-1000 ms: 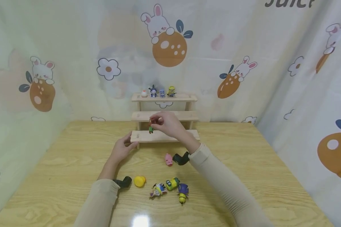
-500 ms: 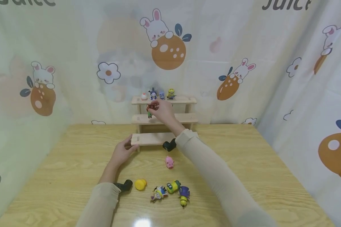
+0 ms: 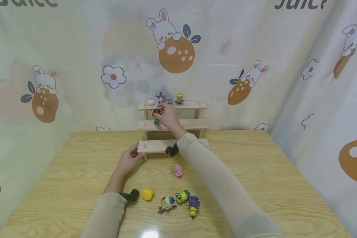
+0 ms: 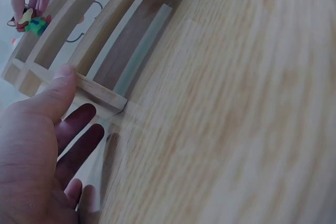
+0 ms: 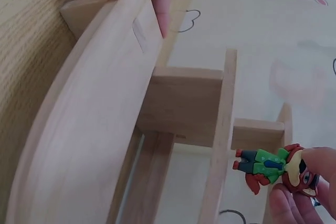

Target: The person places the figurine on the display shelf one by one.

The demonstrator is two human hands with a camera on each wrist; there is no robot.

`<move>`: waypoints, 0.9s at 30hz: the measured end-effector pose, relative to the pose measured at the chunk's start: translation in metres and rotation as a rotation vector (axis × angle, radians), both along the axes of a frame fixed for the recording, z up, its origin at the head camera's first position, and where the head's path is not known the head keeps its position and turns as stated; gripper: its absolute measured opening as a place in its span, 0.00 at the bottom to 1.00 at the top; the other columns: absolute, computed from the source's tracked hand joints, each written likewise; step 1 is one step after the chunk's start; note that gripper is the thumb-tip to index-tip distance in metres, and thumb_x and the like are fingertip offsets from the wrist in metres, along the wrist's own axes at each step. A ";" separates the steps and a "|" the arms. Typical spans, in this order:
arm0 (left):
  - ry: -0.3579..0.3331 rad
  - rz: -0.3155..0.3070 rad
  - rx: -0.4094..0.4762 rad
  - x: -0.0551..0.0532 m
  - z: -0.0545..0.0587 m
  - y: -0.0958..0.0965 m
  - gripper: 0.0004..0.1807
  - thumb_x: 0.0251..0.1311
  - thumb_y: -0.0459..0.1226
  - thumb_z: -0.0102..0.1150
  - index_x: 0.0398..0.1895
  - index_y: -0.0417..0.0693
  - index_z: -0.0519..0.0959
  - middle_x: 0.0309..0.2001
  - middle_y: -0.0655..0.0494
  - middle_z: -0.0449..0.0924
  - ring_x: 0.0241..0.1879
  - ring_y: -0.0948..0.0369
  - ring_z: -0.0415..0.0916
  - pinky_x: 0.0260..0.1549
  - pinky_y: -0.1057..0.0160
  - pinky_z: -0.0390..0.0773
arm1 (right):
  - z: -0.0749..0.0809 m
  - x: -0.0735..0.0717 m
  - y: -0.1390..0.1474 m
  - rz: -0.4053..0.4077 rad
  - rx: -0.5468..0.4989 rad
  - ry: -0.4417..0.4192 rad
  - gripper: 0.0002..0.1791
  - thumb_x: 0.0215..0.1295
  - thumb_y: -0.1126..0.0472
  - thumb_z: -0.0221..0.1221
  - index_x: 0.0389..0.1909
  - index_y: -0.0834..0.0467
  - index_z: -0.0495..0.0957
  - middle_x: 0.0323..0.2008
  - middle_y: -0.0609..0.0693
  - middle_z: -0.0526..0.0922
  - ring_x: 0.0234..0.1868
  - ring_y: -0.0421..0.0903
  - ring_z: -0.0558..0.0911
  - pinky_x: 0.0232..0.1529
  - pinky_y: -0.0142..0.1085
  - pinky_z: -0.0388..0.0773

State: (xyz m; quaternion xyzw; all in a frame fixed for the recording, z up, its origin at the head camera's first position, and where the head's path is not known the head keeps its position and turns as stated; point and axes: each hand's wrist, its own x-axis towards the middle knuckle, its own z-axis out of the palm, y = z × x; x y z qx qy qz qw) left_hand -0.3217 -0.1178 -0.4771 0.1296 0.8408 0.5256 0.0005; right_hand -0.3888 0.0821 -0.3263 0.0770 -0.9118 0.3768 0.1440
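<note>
Fox figurine [image 5: 270, 164] upright, we pinch its head in our right hand [image 3: 168, 116], feet close to the middle shelf [image 3: 194, 124]; our left hand [image 3: 129, 159] grips the bottom shelf [image 3: 155, 145] by its left end.

Cannot see the fox figure [image 5: 273, 165] whole, with its head partly covered by the fingers of the right hand [image 3: 169, 116]. Cannot tell contact from a gap between its feet and the middle shelf [image 3: 193, 124]. In the head view, lose part of the lower shelf [image 3: 156, 145] behind the right sleeve [image 3: 220, 178] and the bottom of the dark blue figure [image 3: 160, 98] behind the right hand. Find the face of the white figure [image 3: 150, 101] too small to read. Lose the left hand [image 4: 31, 153] at the left and bottom edges of its own wrist view. See only part of the lettering [image 3: 293, 4], cut by the head view's top edge.
</note>
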 end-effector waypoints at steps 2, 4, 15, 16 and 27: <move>0.005 0.006 -0.003 0.000 0.001 0.000 0.44 0.60 0.53 0.59 0.73 0.45 0.54 0.56 0.40 0.76 0.59 0.46 0.72 0.59 0.46 0.70 | -0.003 -0.002 -0.002 -0.013 -0.021 0.003 0.24 0.59 0.54 0.65 0.55 0.56 0.74 0.41 0.52 0.84 0.40 0.45 0.83 0.40 0.33 0.80; 0.001 0.008 -0.003 0.001 0.002 0.000 0.43 0.60 0.52 0.59 0.73 0.45 0.54 0.56 0.40 0.76 0.59 0.46 0.72 0.59 0.46 0.70 | -0.005 -0.003 -0.004 -0.026 -0.037 0.009 0.27 0.58 0.54 0.66 0.58 0.55 0.72 0.40 0.51 0.84 0.40 0.45 0.82 0.39 0.34 0.79; 0.004 -0.010 0.003 0.001 0.004 0.001 0.43 0.61 0.51 0.59 0.74 0.45 0.53 0.57 0.40 0.76 0.59 0.46 0.72 0.60 0.47 0.70 | -0.005 -0.006 -0.011 -0.040 -0.067 0.033 0.35 0.58 0.55 0.66 0.65 0.55 0.65 0.38 0.52 0.82 0.38 0.47 0.80 0.39 0.37 0.77; 0.002 -0.009 0.007 0.000 0.004 0.001 0.43 0.61 0.50 0.59 0.74 0.45 0.53 0.57 0.40 0.76 0.59 0.46 0.72 0.60 0.48 0.71 | -0.005 -0.006 -0.012 -0.044 -0.069 0.031 0.35 0.58 0.54 0.66 0.65 0.55 0.64 0.38 0.52 0.82 0.38 0.47 0.80 0.39 0.38 0.77; 0.021 0.011 -0.014 -0.001 0.000 0.001 0.43 0.61 0.50 0.59 0.73 0.43 0.54 0.56 0.39 0.76 0.58 0.45 0.73 0.58 0.49 0.72 | -0.009 -0.010 -0.014 -0.053 -0.041 0.026 0.36 0.60 0.52 0.64 0.67 0.54 0.61 0.34 0.50 0.77 0.31 0.44 0.75 0.30 0.35 0.72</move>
